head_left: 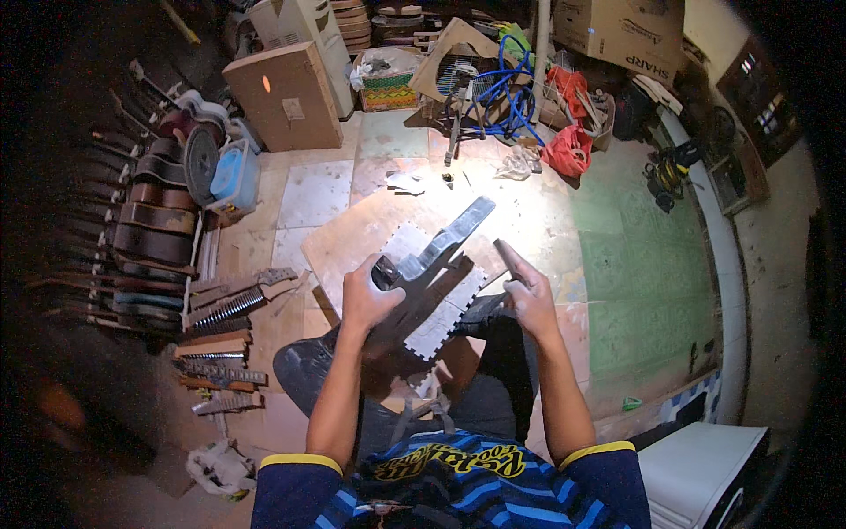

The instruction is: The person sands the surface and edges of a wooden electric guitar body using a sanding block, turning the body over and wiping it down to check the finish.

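Observation:
My left hand [372, 298] is closed round the near end of a long, stepped dark piece [448, 240] with a pale, shiny upper face. It slants away to the right, above the mat; its exact kind cannot be told. In my right hand [530, 298] is a narrow, flat brownish stick [508, 254], gripped with a finger laid along it. The stick is apart from the dark piece, to its right. Below them lies a pale foam mat [434, 328] with a toothed edge, over a wooden board [330, 236].
Guitars [157, 216] stand racked at the left, near a pile of guitar necks [220, 353]. A brown panel [284, 99], a coiled blue hose [515, 88], a red bag [568, 152] and a cardboard box [617, 33] are farther back. A white case [696, 472] sits near right.

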A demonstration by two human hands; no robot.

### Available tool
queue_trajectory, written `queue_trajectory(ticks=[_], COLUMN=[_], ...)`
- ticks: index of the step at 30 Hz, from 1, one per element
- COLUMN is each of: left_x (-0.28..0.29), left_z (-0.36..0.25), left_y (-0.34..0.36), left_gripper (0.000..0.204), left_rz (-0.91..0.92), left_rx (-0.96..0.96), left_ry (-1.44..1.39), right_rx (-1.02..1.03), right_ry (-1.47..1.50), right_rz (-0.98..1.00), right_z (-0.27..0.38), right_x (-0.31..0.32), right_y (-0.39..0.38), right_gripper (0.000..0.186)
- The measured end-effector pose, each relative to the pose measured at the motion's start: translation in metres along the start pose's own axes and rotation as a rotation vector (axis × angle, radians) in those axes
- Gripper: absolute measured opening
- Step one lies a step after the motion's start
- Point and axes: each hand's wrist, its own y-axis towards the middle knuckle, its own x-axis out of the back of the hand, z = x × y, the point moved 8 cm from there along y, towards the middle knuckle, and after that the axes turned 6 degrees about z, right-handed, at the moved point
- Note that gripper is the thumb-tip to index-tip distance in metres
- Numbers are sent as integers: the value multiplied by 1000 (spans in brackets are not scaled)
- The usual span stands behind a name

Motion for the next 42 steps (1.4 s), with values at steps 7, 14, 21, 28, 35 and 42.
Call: queue_trajectory(ticks=[7,14,21,28,35,42], left_x=[-8,-48,-80,-65,-66,-78], left_z=[-2,15,12,20,18,11], left_y=[34,57,75,79,81,86], left_gripper=[60,62,62,63,53,51], left_rz=[179,292,281,275,207,216], left_rx=[57,58,126,168,148,142], left_ry=[406,497,618,627,567,612], right_rx=[32,22,-12,-24,45,109], right_ry=[-88,-188,-39,168,-321,-550], right_rz=[50,49,-74,-76,-71,-106], right_z=[-85,-95,-132,-139,-121,-133], right_x=[-45,-81,-83,-103,-92,-77], right_y=[7,19,41,51,61,80], right_gripper=[68,63,61,53,46,55])
